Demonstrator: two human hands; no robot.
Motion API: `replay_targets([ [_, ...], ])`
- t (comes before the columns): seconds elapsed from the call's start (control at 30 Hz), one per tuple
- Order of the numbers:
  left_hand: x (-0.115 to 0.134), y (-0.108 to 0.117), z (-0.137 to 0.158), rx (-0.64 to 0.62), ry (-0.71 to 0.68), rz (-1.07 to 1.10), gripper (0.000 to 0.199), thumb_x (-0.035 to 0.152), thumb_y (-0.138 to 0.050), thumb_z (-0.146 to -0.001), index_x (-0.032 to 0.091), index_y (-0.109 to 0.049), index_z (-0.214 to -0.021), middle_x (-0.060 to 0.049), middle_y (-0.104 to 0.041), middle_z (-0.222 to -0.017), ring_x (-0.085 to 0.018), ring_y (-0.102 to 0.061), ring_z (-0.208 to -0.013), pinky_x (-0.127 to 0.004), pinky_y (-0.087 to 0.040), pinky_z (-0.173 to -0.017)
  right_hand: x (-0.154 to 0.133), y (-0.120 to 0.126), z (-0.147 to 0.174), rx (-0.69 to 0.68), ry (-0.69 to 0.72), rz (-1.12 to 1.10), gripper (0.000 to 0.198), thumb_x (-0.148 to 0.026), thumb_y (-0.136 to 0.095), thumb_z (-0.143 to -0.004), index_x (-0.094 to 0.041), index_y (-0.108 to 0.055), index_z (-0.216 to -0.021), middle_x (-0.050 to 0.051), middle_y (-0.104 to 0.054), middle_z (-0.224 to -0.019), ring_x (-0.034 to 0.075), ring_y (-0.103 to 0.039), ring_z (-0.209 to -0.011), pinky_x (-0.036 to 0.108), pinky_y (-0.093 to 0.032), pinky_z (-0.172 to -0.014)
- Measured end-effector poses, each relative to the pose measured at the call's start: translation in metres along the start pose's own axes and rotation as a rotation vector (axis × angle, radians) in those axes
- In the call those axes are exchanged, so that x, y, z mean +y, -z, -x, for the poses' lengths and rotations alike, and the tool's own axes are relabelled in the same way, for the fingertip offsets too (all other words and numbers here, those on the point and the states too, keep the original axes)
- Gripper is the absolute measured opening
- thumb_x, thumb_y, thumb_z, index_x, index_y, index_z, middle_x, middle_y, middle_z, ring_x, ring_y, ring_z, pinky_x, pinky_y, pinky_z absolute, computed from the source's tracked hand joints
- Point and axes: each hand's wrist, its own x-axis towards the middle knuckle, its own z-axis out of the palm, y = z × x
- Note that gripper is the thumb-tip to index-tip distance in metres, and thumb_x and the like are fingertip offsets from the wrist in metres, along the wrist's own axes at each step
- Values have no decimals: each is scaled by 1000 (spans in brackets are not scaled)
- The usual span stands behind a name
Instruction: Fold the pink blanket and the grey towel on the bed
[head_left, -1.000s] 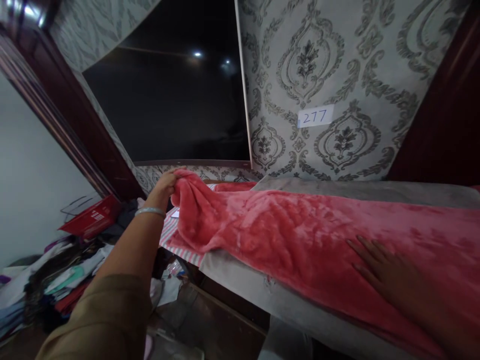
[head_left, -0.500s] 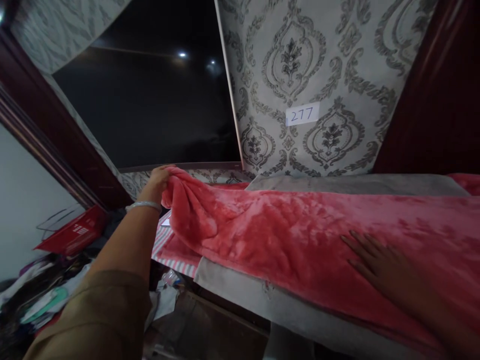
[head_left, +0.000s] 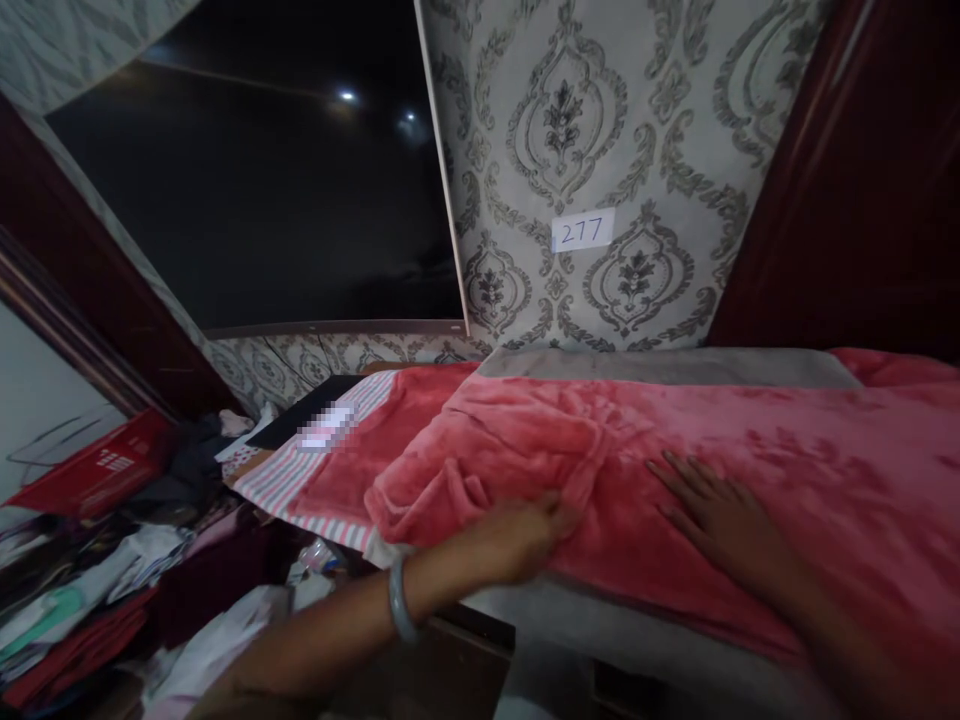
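A plush pink-red blanket [head_left: 795,440] lies along a long surface, its left end folded over to the right in a rumpled layer. My left hand [head_left: 529,535], with a bracelet on its wrist, is closed on the edge of that folded end, near the blanket's front. My right hand [head_left: 712,510] lies flat on the blanket with its fingers spread. Underneath is a grey cloth [head_left: 667,366], showing behind and in front. Left of the fold, a red cloth with a striped border [head_left: 337,488] is uncovered.
A large dark television [head_left: 277,180] stands behind at the left, against patterned wallpaper. A paper label reading 277 [head_left: 583,231] is on the wall. Heaped clothes [head_left: 217,640] and a red basket [head_left: 105,465] are at the left. A black flat object [head_left: 304,408] lies behind the striped cloth.
My left hand has brought the blanket's left end rightward and toward me, folding it over. The striped cloth is now more exposed. My right hand still rests flat on the blanket.
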Motion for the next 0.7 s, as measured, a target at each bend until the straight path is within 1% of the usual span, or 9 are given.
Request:
replay_targets([
  [0.07, 15, -17, 22, -141, -9, -157, 53, 18, -62, -79, 38, -65, -128, -9, -73, -118, -21, -71, -70, -33, -56, -57, -1, 3, -1, -10, 0, 21, 68, -62, -29, -95, -32, -42, -153, 6, -36, -162, 33, -33, -148, 60, -32, -116],
  [0.13, 23, -12, 36, -229, 61, -293, 63, 16, -55, -84, 35, -53, -144, -14, -66, -132, -26, -73, -91, -36, -57, -69, -2, 6, -1, -17, 10, 33, 67, -61, -29, -95, -32, -42, -154, 5, -34, -162, 32, -32, -149, 60, -31, -116],
  [0.2, 27, 3, 47, -293, 148, -378, 66, 15, -52, -85, 32, -46, -149, -14, -63, -137, -30, -68, -109, -42, -56, -86, -2, 7, -1, -20, 18, 38, 66, -60, -29, -96, -32, -42, -154, 5, -34, -163, 32, -32, -149, 60, -31, -117],
  [0.27, 29, 18, 60, -335, 225, -426, 70, 13, -53, -83, 27, -43, -151, -14, -58, -143, -33, -59, -124, -52, -49, -101, -1, 6, -1, -13, 19, 39, 65, -59, -30, -96, -32, -43, -153, 5, -34, -162, 33, -33, -148, 61, -31, -116],
  [0.33, 30, 28, 76, -352, 271, -476, 73, 10, -56, -80, 25, -42, -151, -14, -51, -151, -36, -51, -133, -58, -41, -108, 0, 4, -1, 5, 14, 37, 63, -58, -31, -96, -32, -44, -152, 6, -36, -162, 34, -34, -148, 62, -31, -116],
  [0.4, 32, 30, 92, -341, 285, -525, 77, 8, -59, -77, 24, -42, -150, -15, -45, -156, -37, -48, -135, -61, -36, -111, 0, 4, 0, 20, 11, 32, 62, -57, -31, -96, -33, -45, -152, 5, -38, -161, 34, -35, -147, 62, -31, -115],
  [0.5, 33, 26, 112, -271, 261, -555, 77, 8, -61, -76, 24, -42, -150, -15, -41, -158, -37, -45, -138, -61, -31, -114, -1, 5, 0, 16, 9, 23, 61, -57, -32, -97, -34, -45, -152, 5, -38, -161, 34, -35, -147, 62, -32, -115],
  [0.6, 36, 21, 129, -170, 234, -527, 67, 16, -63, -82, 19, -46, -146, -18, -45, -155, -36, -43, -140, -59, -28, -116, -1, 8, 1, 16, 12, 18, 61, -56, -32, -97, -32, -46, -151, 6, -38, -161, 34, -35, -147, 61, -32, -115],
  [0.7, 39, 24, 145, -45, 256, -389, 50, 24, -61, -88, 17, -55, -137, -18, -56, -143, -32, -51, -132, -52, -37, -112, 1, 11, 1, 12, 21, -7, 61, -54, -32, -96, -29, -48, -149, 8, -40, -159, 36, -37, -145, 64, -33, -113],
])
